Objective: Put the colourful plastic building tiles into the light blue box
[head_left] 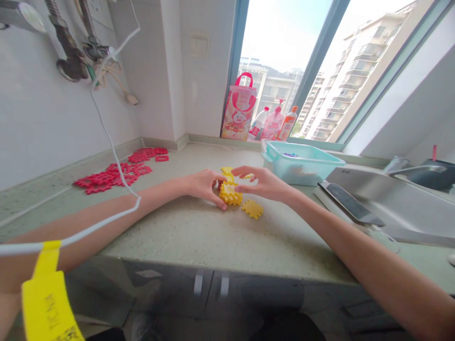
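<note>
Yellow interlocking foam-like puzzle pieces with notched edges form a small stack [231, 195] on the counter. My left hand [205, 185] is at the stack's left side, thumb at its front corner and fingers behind, apparently steadying it. A bit of red shows between those fingers. My right hand [266, 183] comes in from the right, fingers apart and curved, its thumb tip by the stack's upper right edge. One loose yellow piece [252, 209] lies flat just in front of the right hand. More yellow pieces [226, 171] lie behind the stack, partly hidden by my hands.
Red notched pieces [113, 176] are spread at the left by the wall. A turquoise plastic tub [302, 163] stands behind my right hand. Right of it are a phone [350, 203] and a steel sink [401, 203]. A white cable [110, 137] with a yellow tag [51, 303] hangs across the left arm.
</note>
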Motion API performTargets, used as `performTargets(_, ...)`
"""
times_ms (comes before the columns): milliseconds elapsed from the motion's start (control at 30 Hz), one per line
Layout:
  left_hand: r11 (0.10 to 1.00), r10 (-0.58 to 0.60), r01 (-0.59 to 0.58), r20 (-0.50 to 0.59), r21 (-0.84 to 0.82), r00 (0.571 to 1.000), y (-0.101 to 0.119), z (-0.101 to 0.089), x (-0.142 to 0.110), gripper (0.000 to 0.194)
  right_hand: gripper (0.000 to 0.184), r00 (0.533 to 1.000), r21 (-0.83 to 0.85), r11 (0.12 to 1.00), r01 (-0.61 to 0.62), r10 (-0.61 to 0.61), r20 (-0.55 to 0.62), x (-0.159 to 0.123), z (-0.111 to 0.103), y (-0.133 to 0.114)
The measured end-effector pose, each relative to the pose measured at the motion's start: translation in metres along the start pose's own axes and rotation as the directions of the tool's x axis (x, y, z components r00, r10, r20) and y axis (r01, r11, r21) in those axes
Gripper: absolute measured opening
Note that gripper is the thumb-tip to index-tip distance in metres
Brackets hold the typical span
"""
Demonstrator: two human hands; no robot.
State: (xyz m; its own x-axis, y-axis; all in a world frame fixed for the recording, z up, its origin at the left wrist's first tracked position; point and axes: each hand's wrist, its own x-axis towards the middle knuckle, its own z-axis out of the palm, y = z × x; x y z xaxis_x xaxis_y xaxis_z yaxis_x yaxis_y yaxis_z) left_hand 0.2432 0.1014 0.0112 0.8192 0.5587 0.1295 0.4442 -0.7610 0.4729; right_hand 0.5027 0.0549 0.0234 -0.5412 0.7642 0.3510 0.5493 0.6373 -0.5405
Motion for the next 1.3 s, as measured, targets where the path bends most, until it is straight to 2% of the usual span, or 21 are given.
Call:
performTargets(100, 0.994, -0.044, 0.048, 0.045, -0.095, 0.998, -0.013, -0.009, -0.001, 0.070, 0.039, 0.992, -0.084, 0.994, -0.075, 0.065, -0.112, 0.003, -0.005, 0.030)
performTargets(167, 0.990, -0.069, 0.062, -0.054, -0.126, 0.996, -0.025, -0.011, 0.000, 0.058, 0.041, 0.989, -0.235, 0.968, -0.093, 0.064, -0.130, 0.004, -0.002, 0.052)
performTargets(233, 0.998, -0.064, 0.059, -0.211, -0.031, 0.975, -0.037, -0.008, 0.004, 0.052, 0.045, 0.992, -0.364, 0.924, -0.119, 0.092, -0.090, 0.006, 0.004, 0.069)
performTargets(267, 0.998, -0.035, 0.048, -0.255, 0.045, 0.966, -0.042, -0.006, 0.006, 0.050, 0.045, 0.991, -0.407, 0.904, -0.135, 0.118, -0.067, 0.007, 0.006, 0.075)
performTargets(300, 0.992, 0.002, 0.031, -0.264, 0.120, 0.965, -0.046, -0.004, 0.009, 0.049, 0.043, 0.988, -0.434, 0.888, -0.151, 0.143, -0.050, 0.009, 0.009, 0.079)
performTargets(367, 0.971, 0.059, -0.009, -0.203, 0.237, 0.977, -0.049, 0.000, 0.012, 0.047, 0.036, 0.987, -0.452, 0.879, -0.155, 0.154, -0.039, 0.013, 0.011, 0.084)
performTargets(467, 0.948, 0.081, -0.028, -0.155, 0.316, 0.985, -0.049, 0.000, 0.013, 0.042, 0.028, 0.993, -0.416, 0.902, -0.119, 0.116, -0.034, 0.016, 0.008, 0.085)
performTargets(567, 0.956, 0.101, -0.042, -0.191, 0.292, 0.976, -0.048, -0.003, 0.009, 0.040, 0.020, 0.995, -0.375, 0.922, -0.099, 0.094, -0.031, 0.014, 0.000, 0.086)
performTargets(667, 0.972, 0.034, 0.025, -0.246, 0.234, 0.969, -0.050, -0.005, 0.005, 0.041, 0.018, 0.994, -0.327, 0.941, -0.083, 0.057, -0.089, 0.010, -0.008, 0.085)
performTargets(767, 0.975, -0.091, 0.153, -0.345, 0.159, 0.934, -0.054, -0.005, 0.003, 0.049, 0.029, 0.983, -0.190, 0.981, -0.037, 0.002, -0.181, 0.007, -0.010, 0.070)
performTargets(867, 0.980, -0.139, 0.187, -0.449, 0.064, 0.883, -0.055, -0.007, 0.001, 0.059, 0.035, 0.970, -0.032, 0.996, 0.087, -0.092, -0.225, 0.005, -0.005, 0.041)
performTargets(967, 0.990, -0.098, 0.137, -0.539, 0.032, 0.836, -0.049, -0.012, -0.001, 0.059, 0.037, 0.960, 0.023, 0.980, 0.197, -0.188, -0.208, 0.003, 0.004, 0.012)
performTargets(1067, 0.997, -0.031, 0.066, -0.582, 0.040, 0.813, -0.037, -0.018, -0.003, 0.058, 0.035, 0.960, -0.015, 0.969, 0.246, -0.245, -0.139, 0.002, 0.010, -0.003)
performTargets(1167, 0.999, 0.032, -0.003, -0.578, 0.051, 0.815, -0.022, -0.019, -0.005, 0.055, 0.032, 0.968, -0.026, 0.972, 0.233, -0.235, -0.092, 0.002, 0.011, 0.001)
performTargets(1300, 0.989, 0.141, -0.141, -0.513, 0.040, 0.846, -0.005, -0.015, -0.007, 0.053, 0.034, 0.974, 0.033, 0.993, 0.116, -0.107, -0.199, 0.006, 0.006, 0.028)
